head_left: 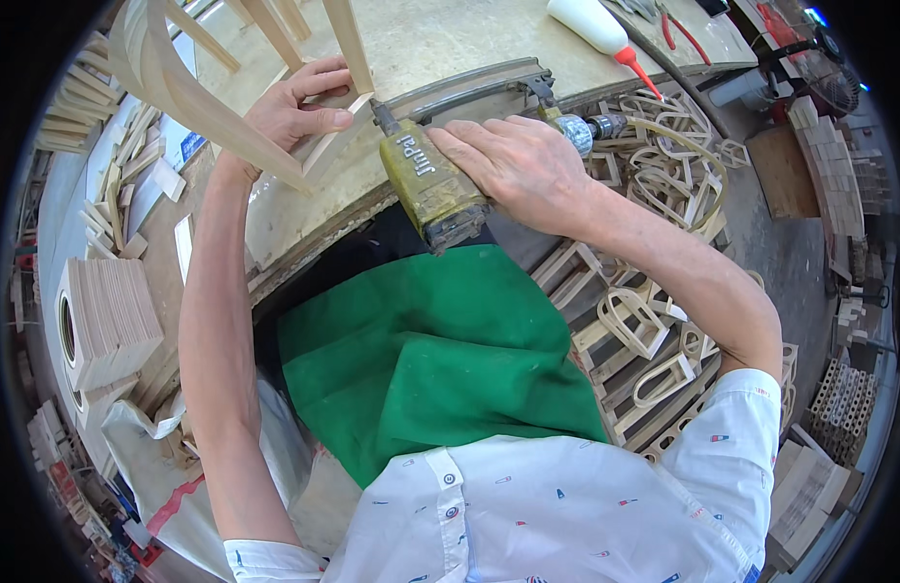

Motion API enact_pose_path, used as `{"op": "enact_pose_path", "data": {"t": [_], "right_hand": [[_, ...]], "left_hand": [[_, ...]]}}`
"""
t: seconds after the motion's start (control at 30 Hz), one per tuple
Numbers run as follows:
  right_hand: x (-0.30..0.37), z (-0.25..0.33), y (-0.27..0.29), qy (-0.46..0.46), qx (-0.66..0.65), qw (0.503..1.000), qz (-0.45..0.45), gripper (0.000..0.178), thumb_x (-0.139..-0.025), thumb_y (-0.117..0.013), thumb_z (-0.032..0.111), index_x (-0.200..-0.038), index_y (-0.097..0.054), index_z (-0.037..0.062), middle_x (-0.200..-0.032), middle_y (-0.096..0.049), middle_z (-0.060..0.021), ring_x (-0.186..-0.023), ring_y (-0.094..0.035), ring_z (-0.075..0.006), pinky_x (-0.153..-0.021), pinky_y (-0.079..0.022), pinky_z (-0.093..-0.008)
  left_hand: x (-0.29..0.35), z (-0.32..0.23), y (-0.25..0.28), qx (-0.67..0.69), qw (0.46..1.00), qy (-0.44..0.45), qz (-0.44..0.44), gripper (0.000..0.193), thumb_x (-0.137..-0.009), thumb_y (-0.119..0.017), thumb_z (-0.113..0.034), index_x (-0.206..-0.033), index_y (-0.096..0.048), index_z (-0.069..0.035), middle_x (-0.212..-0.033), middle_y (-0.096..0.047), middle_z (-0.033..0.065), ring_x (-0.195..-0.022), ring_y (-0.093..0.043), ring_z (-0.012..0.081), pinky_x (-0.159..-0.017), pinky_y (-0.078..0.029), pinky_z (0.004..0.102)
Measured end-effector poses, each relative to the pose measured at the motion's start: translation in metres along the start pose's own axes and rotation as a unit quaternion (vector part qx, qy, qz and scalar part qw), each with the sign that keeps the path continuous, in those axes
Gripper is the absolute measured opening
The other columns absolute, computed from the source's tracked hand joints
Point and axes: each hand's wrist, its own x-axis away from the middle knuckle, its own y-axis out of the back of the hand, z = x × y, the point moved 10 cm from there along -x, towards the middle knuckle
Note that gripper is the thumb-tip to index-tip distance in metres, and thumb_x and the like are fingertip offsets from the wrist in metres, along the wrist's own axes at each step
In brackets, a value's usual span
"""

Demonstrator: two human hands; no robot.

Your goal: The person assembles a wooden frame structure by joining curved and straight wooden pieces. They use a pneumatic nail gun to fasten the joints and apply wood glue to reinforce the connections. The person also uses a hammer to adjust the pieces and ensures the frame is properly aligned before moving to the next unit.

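Head cam: LH (296, 109) pinches wood frame (212, 119), RH (523, 173) wraps nailer (425, 185) at frame's right corner; prob. best kept square, w/ LH well clear.

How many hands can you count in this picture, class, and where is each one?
2: the left hand holds the pale wooden frame at the bench, and the right hand grips the yellow-green nail gun.
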Motion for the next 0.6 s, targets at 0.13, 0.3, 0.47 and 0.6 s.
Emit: {"op": "enact_pose_path", "data": {"t": [0.13,0.3,0.47,0.6], "right_hand": [[0.0,0.001,-0.002,0.001,0.006,1.0,0.0,0.038,-0.077,-0.057,0.014,-0.113,-0.058,0.0005,-0.088,-0.061,-0.004,-0.073,-0.063,-0.0159,-0.063,-0.05,-0.0289],[0.0,0.002,-0.004,0.006,0.002,1.0,0.006,0.037,-0.077,-0.057,0.013,-0.112,-0.057,0.0001,-0.085,-0.059,-0.0046,-0.073,-0.063,-0.0168,-0.062,-0.05,-0.0294],[-0.001,0.004,-0.007,0.01,0.008,0.999,0.044,0.035,-0.078,-0.057,0.013,-0.11,-0.056,-0.0006,-0.084,-0.058,-0.0048,-0.072,-0.063,-0.0169,-0.061,-0.05,-0.0292],[-0.001,0.004,-0.01,0.007,0.018,0.999,0.038,0.034,-0.077,-0.058,0.013,-0.109,-0.056,-0.0006,-0.084,-0.058,-0.0045,-0.072,-0.063,-0.0164,-0.061,-0.05,-0.0289]], "left_hand": [[-0.001,0.0,0.0,-0.001,1.0,-0.005,0.0,0.056,-0.077,-0.077,-0.019,-0.128,-0.06,-0.006,-0.142,-0.044,-0.0013,-0.124,-0.05,0.0171,-0.104,-0.039,0.0302],[-0.002,0.001,0.002,-0.008,1.0,-0.009,0.006,0.056,-0.076,-0.078,-0.02,-0.128,-0.06,-0.006,-0.142,-0.043,-0.001,-0.123,-0.05,0.0173,-0.104,-0.039,0.0306],[-0.002,0.002,0.002,-0.013,1.0,0.002,0.004,0.057,-0.076,-0.078,-0.02,-0.128,-0.06,-0.006,-0.142,-0.044,-0.0013,-0.123,-0.05,0.0158,-0.102,-0.04,0.03],[-0.001,-0.001,-0.001,0.004,1.0,0.009,0.01,0.057,-0.076,-0.078,-0.018,-0.129,-0.059,-0.006,-0.142,-0.044,-0.0013,-0.125,-0.049,0.0159,-0.104,-0.04,0.0294]]}}
